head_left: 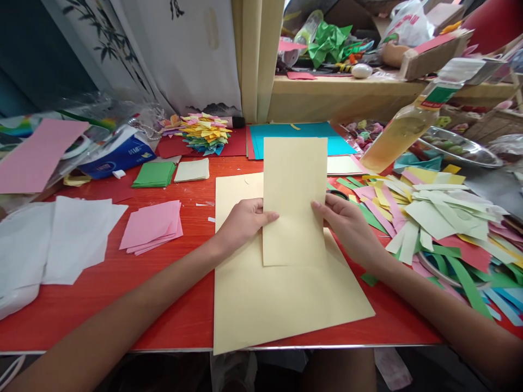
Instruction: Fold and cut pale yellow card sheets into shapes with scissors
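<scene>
A pale yellow rectangle of paper [295, 174] stands upright between my hands, raised over a larger sheet of the same colour. My left hand [245, 220] pinches its left edge, thumb in front and fingers behind. On the opposite edge my right hand [347, 223] grips it the same way. The larger pale yellow sheet [281, 310] lies flat below, its near corner reaching past the table's front edge. Beside my right hand, the dark handle of what looks like scissors [338, 194] shows in part.
Left are pink squares [151, 226], green squares [154, 174] and white tissues [77, 239]. Paper scraps [449, 218] heap on the right, near a tilted-looking bottle [404, 125]. Blue sheets [302, 139] and a folded-paper cluster [206, 133] lie behind on the red table [171, 310].
</scene>
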`<state>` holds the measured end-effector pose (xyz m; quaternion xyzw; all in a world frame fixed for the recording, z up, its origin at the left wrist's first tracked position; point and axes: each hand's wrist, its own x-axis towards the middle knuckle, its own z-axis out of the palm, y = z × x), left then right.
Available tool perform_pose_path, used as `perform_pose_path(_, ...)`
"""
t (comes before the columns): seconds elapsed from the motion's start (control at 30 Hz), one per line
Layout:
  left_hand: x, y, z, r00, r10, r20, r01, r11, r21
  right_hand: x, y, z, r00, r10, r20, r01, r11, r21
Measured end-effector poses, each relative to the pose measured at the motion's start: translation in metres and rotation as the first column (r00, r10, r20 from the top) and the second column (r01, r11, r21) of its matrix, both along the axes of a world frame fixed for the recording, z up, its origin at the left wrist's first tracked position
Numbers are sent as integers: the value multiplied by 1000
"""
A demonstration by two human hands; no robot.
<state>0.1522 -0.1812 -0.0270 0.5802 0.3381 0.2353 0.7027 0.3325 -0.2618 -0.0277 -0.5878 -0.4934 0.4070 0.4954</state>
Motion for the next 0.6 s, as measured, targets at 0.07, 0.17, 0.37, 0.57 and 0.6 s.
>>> perform_pose_path(0.07, -2, 4, -1, 999, 49, -11, -49, 999, 16, 12, 5, 2, 981, -41, 191, 32, 998, 46)
perform_pose_path(0.17, -5, 14, -4, 994, 111, 9, -111, 992, 67, 36, 11, 7, 773, -135, 620, 96, 991, 96)
perform_pose_path(0.37, -11, 31, -7, 971, 232, 49, -237, 964, 123, 72, 17, 7, 437, 81, 896, 66, 990, -122)
perform_pose_path(0.57, -16, 40, -2, 952, 297, 76, -306, 936, 175, 75, 18, 5, 482, 84, 872, 120, 980, -161)
perform_pose_path(0.6, -17, 42, -1, 947, 310, 85, -321, 928, 192, 74, 17, 5, 543, 61, 837, 134, 978, -158)
